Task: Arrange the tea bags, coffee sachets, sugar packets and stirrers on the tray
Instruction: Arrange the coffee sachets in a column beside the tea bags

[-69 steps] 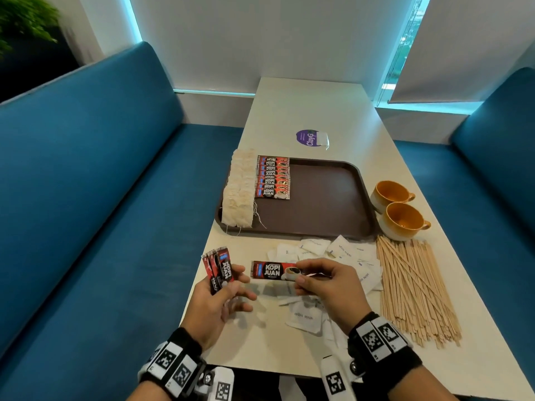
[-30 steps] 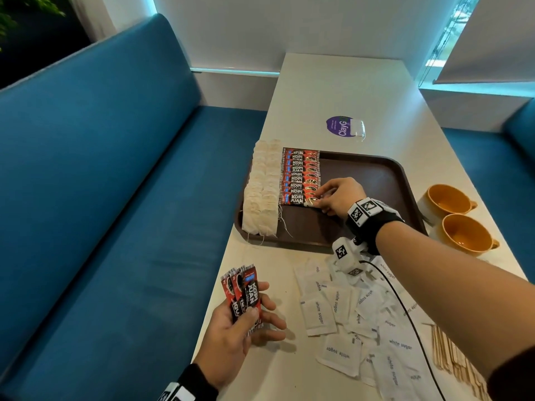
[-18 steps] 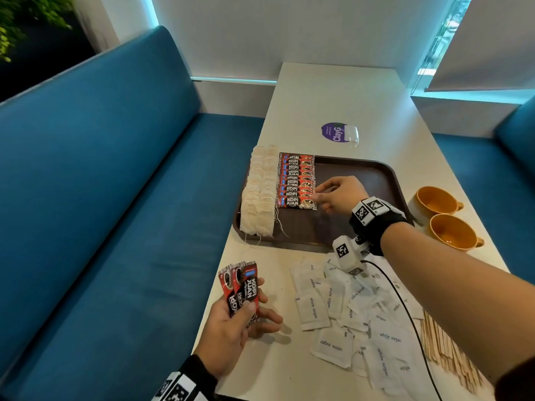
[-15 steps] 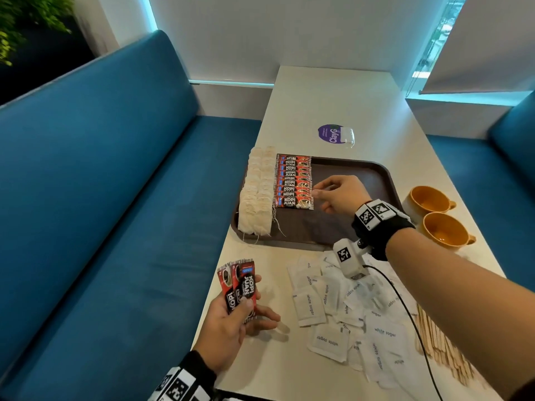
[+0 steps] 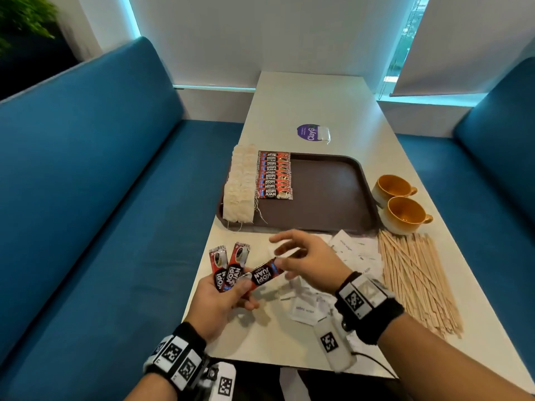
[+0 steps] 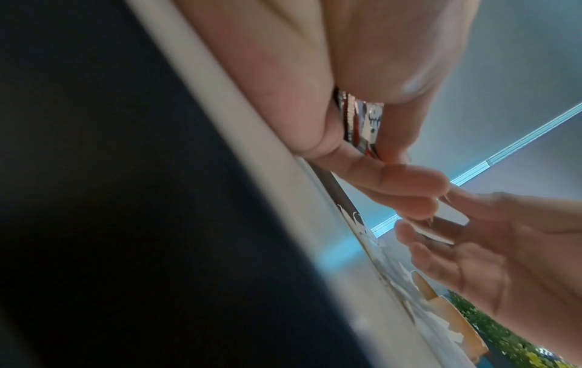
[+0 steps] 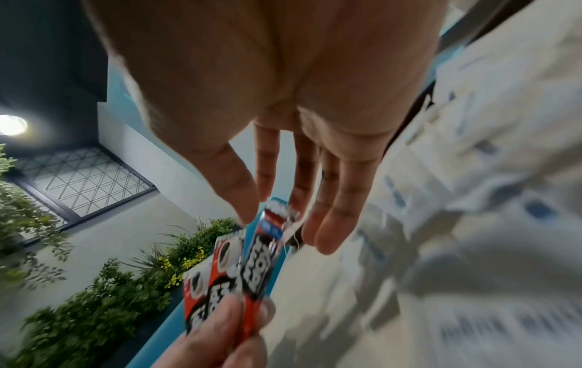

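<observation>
Low in the frame, the left hand (image 5: 215, 302) pinches three red and black coffee sachets (image 5: 231, 270) between thumb and fingers, right over the near left edge of the long white table (image 5: 312, 99). Two sachets stand up like a fan. The third red and black sachet (image 5: 265, 274) leans to the right, its long side pointing at the right hand (image 5: 311, 263). That hand is loose, with straight fingers (image 7: 327, 219) spread beside the sachet's tip; whether they touch it cannot be told.

Under the right hand lie white paper sugar packets (image 5: 307, 309) in a messy pile. At the right, thin wooden stirrers (image 5: 417, 279) lie side by side, pointing away, close to the table's right edge.

Farther up sits the brown plastic tray (image 5: 327, 195). White tea bags (image 5: 240, 189) fill its left edge, and a row of coffee sachets (image 5: 273, 176) lies next to them, long sides across. The rest of the tray is bare. Two yellow cups (image 5: 402, 208) stand just right of it.
</observation>
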The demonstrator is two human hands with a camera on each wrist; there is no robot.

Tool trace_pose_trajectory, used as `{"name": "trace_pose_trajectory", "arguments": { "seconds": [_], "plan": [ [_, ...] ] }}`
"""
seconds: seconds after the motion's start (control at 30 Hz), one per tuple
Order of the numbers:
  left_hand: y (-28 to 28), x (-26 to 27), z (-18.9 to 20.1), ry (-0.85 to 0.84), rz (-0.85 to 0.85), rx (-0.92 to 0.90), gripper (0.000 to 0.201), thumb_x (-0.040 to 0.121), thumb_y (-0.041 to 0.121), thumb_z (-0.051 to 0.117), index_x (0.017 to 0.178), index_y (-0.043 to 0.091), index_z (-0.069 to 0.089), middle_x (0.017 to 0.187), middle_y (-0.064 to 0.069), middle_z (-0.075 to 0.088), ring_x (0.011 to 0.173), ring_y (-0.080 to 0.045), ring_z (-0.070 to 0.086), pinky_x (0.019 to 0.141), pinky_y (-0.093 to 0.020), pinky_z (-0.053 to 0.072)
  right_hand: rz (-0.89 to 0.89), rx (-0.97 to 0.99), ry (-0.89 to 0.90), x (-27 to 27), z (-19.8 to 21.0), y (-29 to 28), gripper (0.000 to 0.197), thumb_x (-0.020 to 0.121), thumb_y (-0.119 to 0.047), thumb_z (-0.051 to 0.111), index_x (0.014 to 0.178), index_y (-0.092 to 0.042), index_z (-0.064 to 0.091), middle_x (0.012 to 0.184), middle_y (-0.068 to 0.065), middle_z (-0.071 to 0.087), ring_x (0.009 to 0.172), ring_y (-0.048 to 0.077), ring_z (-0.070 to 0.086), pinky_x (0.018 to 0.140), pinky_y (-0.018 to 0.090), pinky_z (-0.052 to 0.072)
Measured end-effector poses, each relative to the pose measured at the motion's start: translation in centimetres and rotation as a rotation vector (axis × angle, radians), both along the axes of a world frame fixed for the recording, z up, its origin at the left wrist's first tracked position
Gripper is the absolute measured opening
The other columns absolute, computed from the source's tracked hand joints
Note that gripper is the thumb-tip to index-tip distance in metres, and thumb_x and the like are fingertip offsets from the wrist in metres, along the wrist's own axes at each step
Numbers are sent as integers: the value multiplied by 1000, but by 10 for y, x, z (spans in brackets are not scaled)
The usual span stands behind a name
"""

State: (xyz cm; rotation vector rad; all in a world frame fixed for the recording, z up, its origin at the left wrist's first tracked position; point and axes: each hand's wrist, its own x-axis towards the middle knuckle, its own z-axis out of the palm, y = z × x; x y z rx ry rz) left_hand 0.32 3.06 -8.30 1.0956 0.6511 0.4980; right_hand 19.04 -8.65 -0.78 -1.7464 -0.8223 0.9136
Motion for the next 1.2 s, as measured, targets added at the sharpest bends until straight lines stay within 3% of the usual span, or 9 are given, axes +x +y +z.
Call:
{"name": "trace_pose_trajectory", "arguments": {
  "seconds": [0.13,0.3,0.5,0.63,0.73,0.87,0.93,1.1,1.2],
  "plan": [
    [-1,-1,0,-10,-5,13,27,85,0,71,108,-8,61,84,-32,69,60,-37,68,54,-32,59,-117,49,196,-24,-21,-16,39,80,10,77,109,-17,72,98,24,71,73,35,72,73,52,63],
    [-3,1,5,-6,-6,34,30,82,10,73,101,-9,58,84,-32,69,59,-37,68,51,-32,58,-246,54,395,-43,-28,-31,30,77,15,78,105,7,69,91,32,70,71,32,69,64,34,63],
    [-2,0,8,-85,34,-121,28,97,27,53,100,-1,53,81,-21,65,59,-36,65,49,-35,56,-347,127,559,-42,-32,-38,12,65,8,67,73,-1,64,83,28,63,70,32,64,60,35,53],
    [-1,-1,7,-108,-11,-110,14,106,9,40,110,2,52,86,-24,60,66,-38,65,51,-37,55,-443,272,660,-34,-23,-38,17,85,12,44,83,-3,52,81,34,57,72,38,71,60,37,57],
    [0,-2,6,-89,-41,-64,26,105,-3,36,123,5,53,88,-22,62,76,-37,66,56,-39,57,-452,272,571,-32,-17,-33,9,78,5,51,78,-3,51,73,19,47,61,31,65,56,34,51],
    [0,-2,5,-89,-51,-71,29,101,-8,42,123,6,53,82,-15,55,76,-33,64,57,-40,57,-372,119,327,-34,-16,-25,42,87,14,47,67,-15,69,66,12,59,58,28,56,51,31,42],
    [-1,-2,7,-88,-49,-93,21,98,2,53,119,5,52,79,-14,53,74,-32,62,56,-40,57,-287,60,173,-37,-18,-22,44,88,11,55,79,-26,78,77,5,67,56,18,57,49,29,46],
    [-2,-3,10,-29,-89,-70,50,78,29,83,111,1,57,84,-20,66,70,-36,66,57,-41,60,-113,51,38,-44,-26,-15,33,85,0,77,102,-28,77,87,2,74,65,11,63,70,32,60],
    [-4,-5,9,67,-98,32,46,75,20,87,105,-4,61,83,-27,72,64,-32,70,51,-37,59,-114,58,57,-46,-29,-14,27,81,3,80,94,-20,76,87,4,75,72,16,67,73,32,61]
  ]
}}
